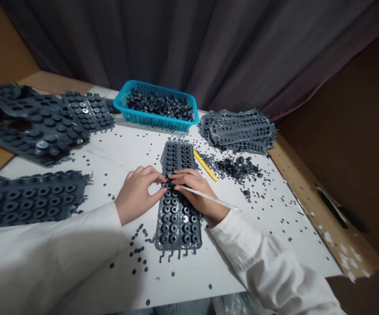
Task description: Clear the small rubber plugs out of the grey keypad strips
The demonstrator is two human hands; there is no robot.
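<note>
A dark grey moulded rubber sheet with rows of round, holed knobs lies lengthwise in front of me on the white tabletop. My left hand comes in from the left, thumb and index finger pinching at a knob near the sheet's middle. Opposite it, my right hand rests over the sheet with fingers closed around a thin white stick. The stick's tip is hidden between the fingers. A yellow flat-handled tool lies just right of the sheet's far end.
A blue basket of small black rubber pieces stands at the back. Knobbed sheets are heaped at left, with another sheet nearer. Perforated sheets are stacked back right, behind loose black scraps. A dark tool lies far right.
</note>
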